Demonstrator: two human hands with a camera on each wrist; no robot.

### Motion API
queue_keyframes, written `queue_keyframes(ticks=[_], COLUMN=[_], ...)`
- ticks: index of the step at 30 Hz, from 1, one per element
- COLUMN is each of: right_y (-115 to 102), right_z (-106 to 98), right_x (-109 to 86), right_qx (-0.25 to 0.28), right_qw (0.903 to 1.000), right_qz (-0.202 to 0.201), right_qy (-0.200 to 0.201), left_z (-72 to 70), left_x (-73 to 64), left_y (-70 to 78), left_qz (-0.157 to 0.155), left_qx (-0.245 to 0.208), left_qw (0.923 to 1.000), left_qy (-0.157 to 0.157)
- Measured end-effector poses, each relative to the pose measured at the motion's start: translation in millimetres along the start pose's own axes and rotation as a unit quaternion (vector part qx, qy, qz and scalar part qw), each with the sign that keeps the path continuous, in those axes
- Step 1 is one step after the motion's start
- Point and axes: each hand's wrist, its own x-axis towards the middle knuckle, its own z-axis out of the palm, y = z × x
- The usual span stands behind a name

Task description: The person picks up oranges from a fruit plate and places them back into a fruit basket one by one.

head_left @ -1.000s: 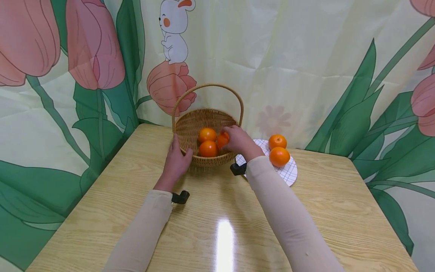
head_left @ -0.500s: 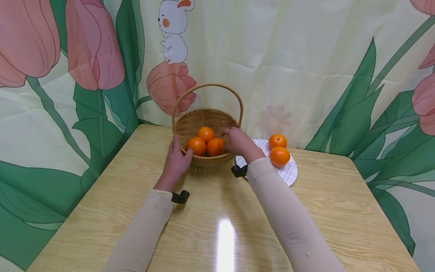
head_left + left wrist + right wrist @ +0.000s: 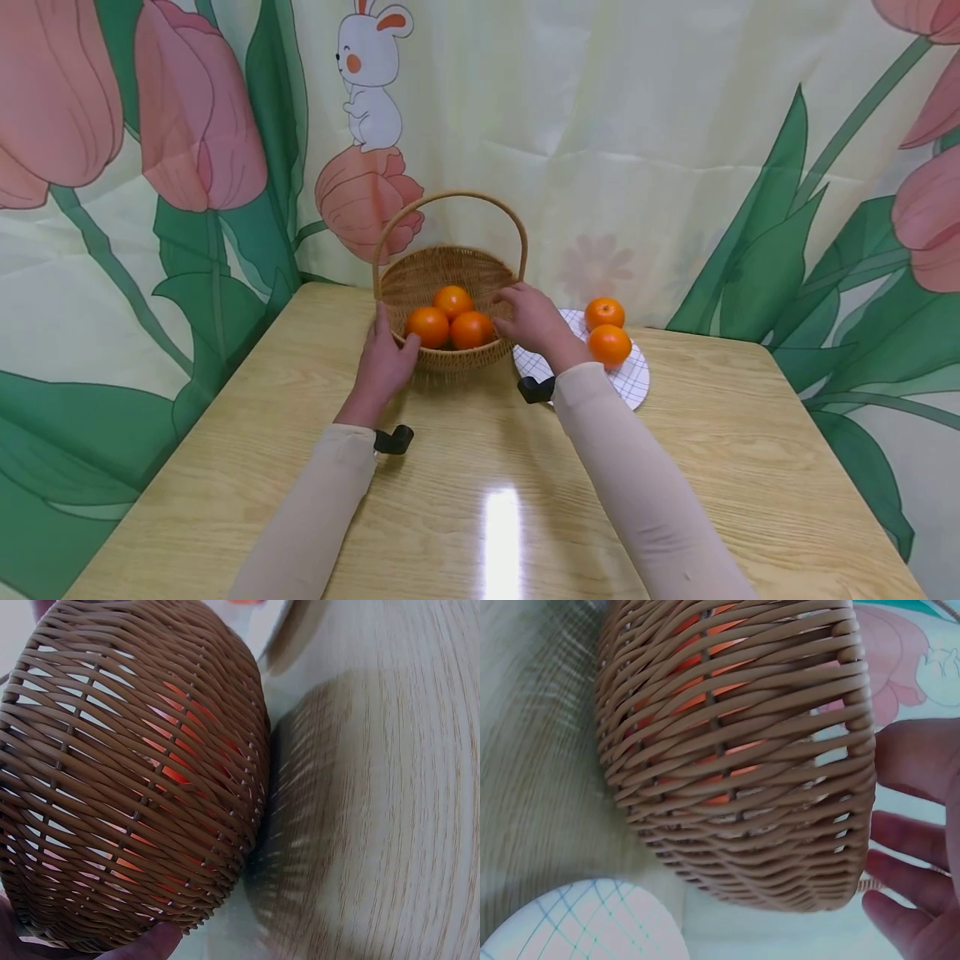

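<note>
A wicker basket (image 3: 457,360) with a tall arched handle stands near the back of the table and holds three oranges (image 3: 452,302). My left hand (image 3: 386,360) grips its left rim, thumb at the front; in the left wrist view, fingers (image 3: 154,941) press against the weave. Over the right rim my right hand (image 3: 534,321) hovers with loosely bent fingers, and no fruit is in its grasp. In the right wrist view its fingers (image 3: 911,881) are spread beside the basket rim. Orange colour shows through the wicker in both wrist views.
Right of the basket lies a round white plate (image 3: 633,379) with a blue grid, partly hidden by my right forearm. Two more oranges (image 3: 609,346) sit on it. A curtain (image 3: 675,167) printed with tulips and a rabbit hangs close behind the wooden table (image 3: 450,467).
My right hand has let go of an orange inside the basket and drawn back slightly to the right. The oranges there have rolled and settled together. My left hand stays at the rim.
</note>
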Motion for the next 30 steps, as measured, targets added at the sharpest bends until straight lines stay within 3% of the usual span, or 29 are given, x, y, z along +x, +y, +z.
queue_keyframes(ticks=[13,30], right_y=[17,50], right_z=[6,11], right_x=[-19.3,-36.4], right_qx=[0.04,0.055], right_qw=[0.9946,0.9824], right_qz=[-0.014,0.024], right_qy=[0.095,0.177], left_z=[-0.2,2.0], left_x=[-0.8,0.1], left_y=[-1.3,3.3], left_qz=[-0.008,-0.007], left_qx=[0.001,0.01], left_qw=[0.9999,0.9999], left_qy=[-0.006,-0.006])
